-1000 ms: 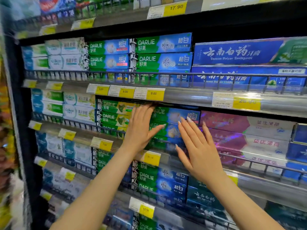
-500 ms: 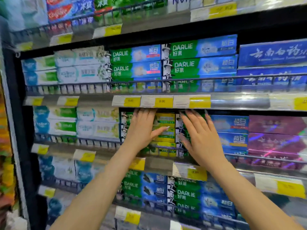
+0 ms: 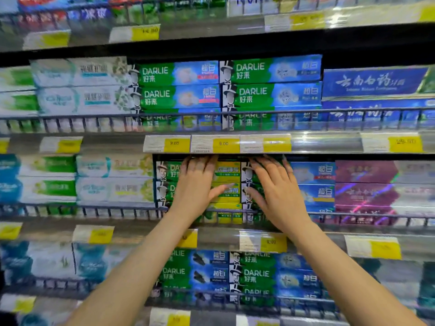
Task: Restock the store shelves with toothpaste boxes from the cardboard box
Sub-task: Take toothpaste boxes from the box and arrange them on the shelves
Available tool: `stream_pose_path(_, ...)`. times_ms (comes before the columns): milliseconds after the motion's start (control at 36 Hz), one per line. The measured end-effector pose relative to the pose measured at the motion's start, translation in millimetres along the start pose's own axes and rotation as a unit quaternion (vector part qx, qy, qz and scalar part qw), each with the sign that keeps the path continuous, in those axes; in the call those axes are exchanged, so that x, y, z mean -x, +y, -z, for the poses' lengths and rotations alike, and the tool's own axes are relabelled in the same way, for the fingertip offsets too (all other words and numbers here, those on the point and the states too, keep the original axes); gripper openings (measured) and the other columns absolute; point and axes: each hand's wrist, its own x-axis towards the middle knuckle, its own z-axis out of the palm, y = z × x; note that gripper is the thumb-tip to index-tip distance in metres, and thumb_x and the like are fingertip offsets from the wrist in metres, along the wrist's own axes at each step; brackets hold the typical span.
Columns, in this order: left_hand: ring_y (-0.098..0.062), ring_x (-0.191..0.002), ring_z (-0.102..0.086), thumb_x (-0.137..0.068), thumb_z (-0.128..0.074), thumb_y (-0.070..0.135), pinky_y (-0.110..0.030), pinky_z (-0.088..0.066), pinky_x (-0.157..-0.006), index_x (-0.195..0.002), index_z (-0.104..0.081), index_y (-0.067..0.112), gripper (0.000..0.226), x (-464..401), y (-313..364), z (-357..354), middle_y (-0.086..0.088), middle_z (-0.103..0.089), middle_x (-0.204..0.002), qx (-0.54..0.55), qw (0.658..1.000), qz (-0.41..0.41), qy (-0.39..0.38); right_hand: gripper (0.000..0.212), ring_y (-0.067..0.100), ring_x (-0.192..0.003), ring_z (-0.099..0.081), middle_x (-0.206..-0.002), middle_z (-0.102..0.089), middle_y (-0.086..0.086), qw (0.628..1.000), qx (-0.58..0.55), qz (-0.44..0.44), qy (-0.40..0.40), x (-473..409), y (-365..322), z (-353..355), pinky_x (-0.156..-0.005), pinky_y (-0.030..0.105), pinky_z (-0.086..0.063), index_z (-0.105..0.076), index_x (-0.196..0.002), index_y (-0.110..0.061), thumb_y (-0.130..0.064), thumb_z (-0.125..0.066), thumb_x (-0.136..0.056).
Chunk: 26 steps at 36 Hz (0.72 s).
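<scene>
Both my hands lie flat against stacked Darlie toothpaste boxes on the middle shelf. My left hand (image 3: 196, 187) presses, fingers straight, on the green-and-yellow Darlie boxes (image 3: 227, 171), its thumb stretched right across one. My right hand (image 3: 275, 191) presses with spread fingers on the green-and-blue Darlie boxes (image 3: 313, 171) beside them. Fingertips of both hands reach up under the shelf edge above. Neither hand grips a box. No cardboard box is in view.
A wire rail (image 3: 353, 216) fronts the middle shelf, below my wrists. Price-tag strips (image 3: 215, 144) run above my fingers. More Darlie boxes (image 3: 270, 69) fill the shelf above and more Darlie boxes (image 3: 256, 276) the one below. Purple boxes (image 3: 367, 172) stand right, white-green boxes (image 3: 113, 165) left.
The camera has swung left and closer, so the shelves shifted right in view. Both hands moved left along the middle shelf, from the green-and-blue boxes toward the green-and-yellow stack, staying flat.
</scene>
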Motion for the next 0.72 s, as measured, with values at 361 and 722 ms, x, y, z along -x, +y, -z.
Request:
stream_pose_path(361, -0.019, -0.123, -0.037, -0.091, -0.035, 0.059, -0.036, -0.012, -0.116, -0.134, -0.044, 0.008, 0.067, 20, -4, 3, -0.008, -0.052, -0.128, 0.111, 0.991, -0.057, 0.053, 0.045, 0.023, -0.132, -0.04, -0.137, -0.05, 0.008, 0.995, -0.054, 0.079, 0.021, 13, 3, 16, -0.112, 0.045, -0.027, -0.049, -0.132, -0.009, -0.034, -0.049, -0.094)
stream_pose_path(722, -0.019, -0.119, -0.044, -0.09, -0.047, 0.037, -0.033, -0.022, -0.109, -0.122, -0.056, 0.011, 0.042, 50, 107, 38, -0.007, -0.055, -0.127, 0.257, 0.954, -0.143, 0.055, 0.039, 0.028, -0.108, -0.055, -0.123, -0.057, 0.011, 0.988, -0.035, 0.045, -0.143, 106, 62, 107, -0.087, 0.037, -0.048, -0.054, -0.123, -0.007, -0.026, -0.047, -0.089)
